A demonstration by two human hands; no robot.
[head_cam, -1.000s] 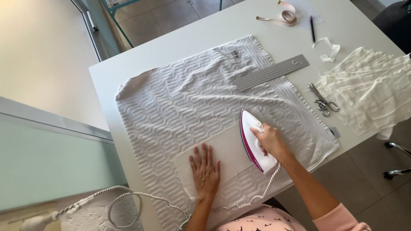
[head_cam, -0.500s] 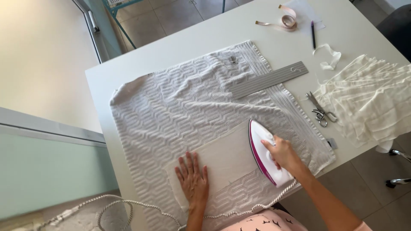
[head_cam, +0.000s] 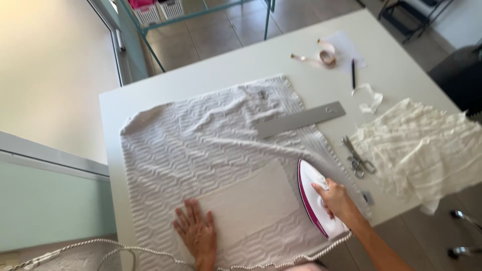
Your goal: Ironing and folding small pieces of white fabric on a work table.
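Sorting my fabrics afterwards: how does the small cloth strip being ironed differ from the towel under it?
The cloth strip is smooth, plain beige and narrow; the towel is white, wave-textured and far larger. The strip lies flat under the left hand, while the towel is rumpled near its far edge. Both lie spread on the white table.

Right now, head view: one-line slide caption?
Right hand grips iron beside cloth strip on towel; left hand flat on strip; scissors and ruler nearby.
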